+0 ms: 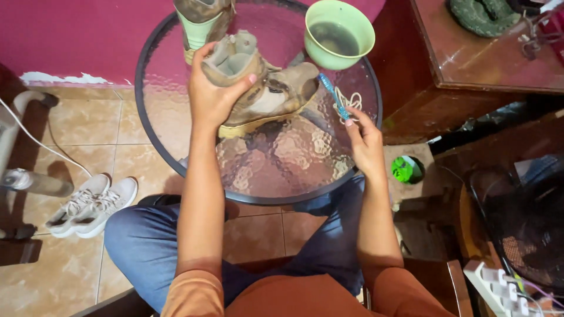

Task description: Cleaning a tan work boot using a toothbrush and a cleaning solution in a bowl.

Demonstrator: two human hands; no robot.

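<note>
Tan and worn, a boot [267,94] lies on the round glass table [176,117], and the left hand [214,94] wraps around its ankle collar, thumb on one side and fingers curled over the other. The boot's long axis runs across the table from the collar at the left to the toe at the right, the toe pointing toward the right rim and slightly away from the person. It is tipped onto its side, so the yellowish sole edge faces the person.

The right hand [364,138] pinches the handle of a blue toothbrush [333,94] between thumb and fingertips; the brush slants up and to the left, its head just beside the boot's toe. Whether the bristles touch the leather cannot be told. A loose pale shoelace [351,103] lies in a tangle on the glass next to the brush handle.

Beyond the toe stands a green bowl [339,32] holding dark, cloudy water. A second boot [202,23] stands at the far edge of the table, its top cut off by the frame, and the left hand hides part of it.

Through the dimpled glass the floor and the person's blue trousers look warped and hard to read. On the tiled floor to the left sits a pair of white sneakers [91,205]. A small green thing [404,169] to the right of the table is too blurred to name.
</note>
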